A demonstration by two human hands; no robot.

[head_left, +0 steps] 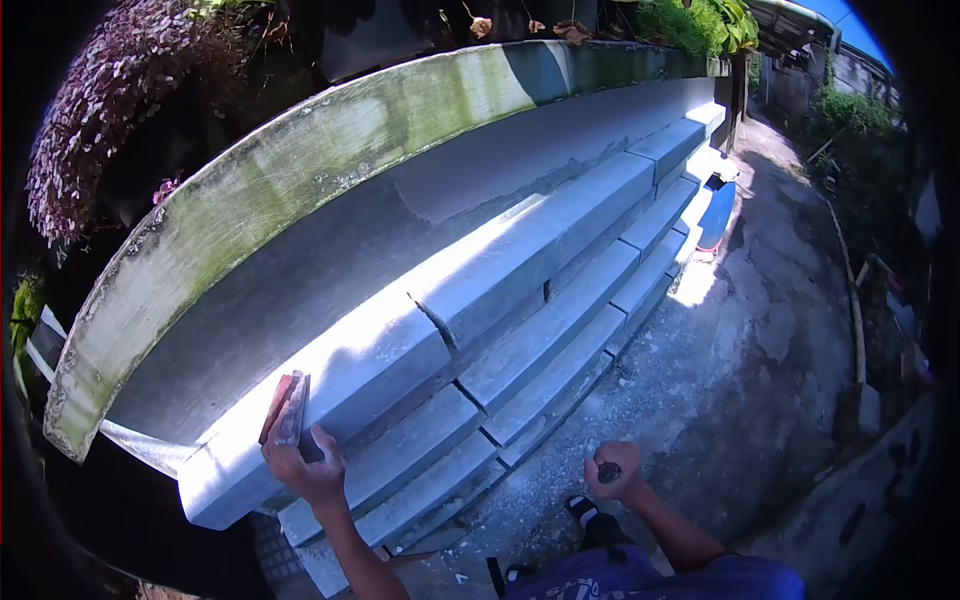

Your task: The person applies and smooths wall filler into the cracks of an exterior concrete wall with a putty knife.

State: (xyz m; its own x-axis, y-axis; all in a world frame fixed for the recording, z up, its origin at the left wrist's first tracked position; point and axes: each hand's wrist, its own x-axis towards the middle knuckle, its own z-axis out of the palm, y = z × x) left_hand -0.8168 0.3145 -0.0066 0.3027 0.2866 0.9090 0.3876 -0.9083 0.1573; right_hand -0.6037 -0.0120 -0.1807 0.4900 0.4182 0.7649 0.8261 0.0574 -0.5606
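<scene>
Wrapped round a flat tool with a reddish-brown board (274,408) and a grey part, my left hand (306,466) is at the near end of the top row of pale blocks (370,345). The tool touches or hovers just over the block face; I cannot tell which. To the right, away from the wall, my right hand (613,470) is closed in a fist round a dark, round-ended handle (609,472). The rest of that handled object is hidden. Lower rows of blocks (550,330) step down beside the top row.
A mossy curved concrete rim (300,165) arches above the blocks. Grit lies on the ground (560,450) by my feet. A blue container (716,215) stands at the far end. A long pole (853,290) lies along the right side, and plants (120,110) hang at upper left.
</scene>
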